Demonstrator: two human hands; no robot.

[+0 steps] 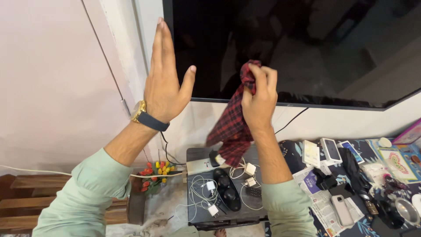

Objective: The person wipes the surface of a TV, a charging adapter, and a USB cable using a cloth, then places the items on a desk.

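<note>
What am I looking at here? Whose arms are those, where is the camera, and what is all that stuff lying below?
There is no machine: these are a person's own two arms, filmed by one camera worn on the head and looking forward and down. The left hand, with a wristwatch, is open, held flat and raised beside the edge of a big dark screen on the wall. The right hand grips a red checked cloth bunched against the screen's lower part. Below stands a small dark table with white chargers and cables and a black oval case. To the right, a patterned surface holds boxes, papers and a phone. On the left are toy flowers and a wooden bench.
</note>
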